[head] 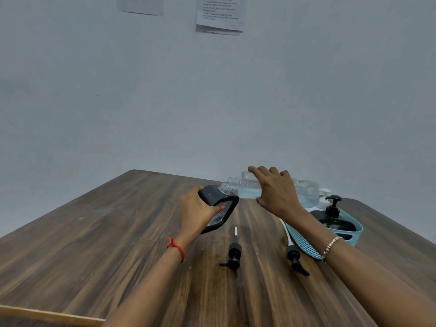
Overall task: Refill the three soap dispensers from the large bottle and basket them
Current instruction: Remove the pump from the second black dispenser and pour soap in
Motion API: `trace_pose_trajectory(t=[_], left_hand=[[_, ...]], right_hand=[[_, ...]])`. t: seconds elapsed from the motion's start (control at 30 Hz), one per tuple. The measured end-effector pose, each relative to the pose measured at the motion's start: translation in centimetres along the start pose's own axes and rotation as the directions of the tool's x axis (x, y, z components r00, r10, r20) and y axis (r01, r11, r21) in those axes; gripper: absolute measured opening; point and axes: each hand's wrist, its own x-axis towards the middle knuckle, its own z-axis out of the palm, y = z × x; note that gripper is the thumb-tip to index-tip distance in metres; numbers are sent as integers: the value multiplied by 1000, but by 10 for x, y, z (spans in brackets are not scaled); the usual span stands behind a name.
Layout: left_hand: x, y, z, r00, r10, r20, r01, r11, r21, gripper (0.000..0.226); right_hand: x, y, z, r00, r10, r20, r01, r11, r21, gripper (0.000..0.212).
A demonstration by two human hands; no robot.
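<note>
**Both hands gripping: dispenser tilted under the big bottle's mouth**

Gripping with both hands: my left hand (197, 208) wraps the black soap dispenser (220, 210), thumb on its face, while my right hand (274, 191) clasps the large clear bottle (247, 185) from above.

Head view: my right hand hides the bottle's middle, and I cannot tell whether liquid is flowing at the mouths. The bottle lies nearly level, its threaded neck touching the dispenser's open neck near the far edge of the table (106, 232); pale blue liquid pools along its lower side. The dispenser leans toward it, pump off.

Two black pumps lie loose nearer me: one (233, 252) mid-table, another (295, 256) beside the teal basket (354, 232) at the right edge. My right forearm crosses the basket, which holds a black pump dispenser (332, 208); a white pump top (324, 195) behind is hard to make out.
</note>
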Motion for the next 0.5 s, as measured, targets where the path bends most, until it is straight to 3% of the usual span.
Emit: trace_pose_trajectory(t=[0.27, 0.5], left_hand=[[1, -2, -1, 1000, -20, 6, 20, 1000, -16, 52], [1, -3, -1, 999, -53, 12, 53, 998, -37, 52]], right_hand=[[0, 0, -1, 998, 43, 39, -45, 997, 58, 71], [4, -1, -2, 989, 130, 63, -143, 946, 290, 75]])
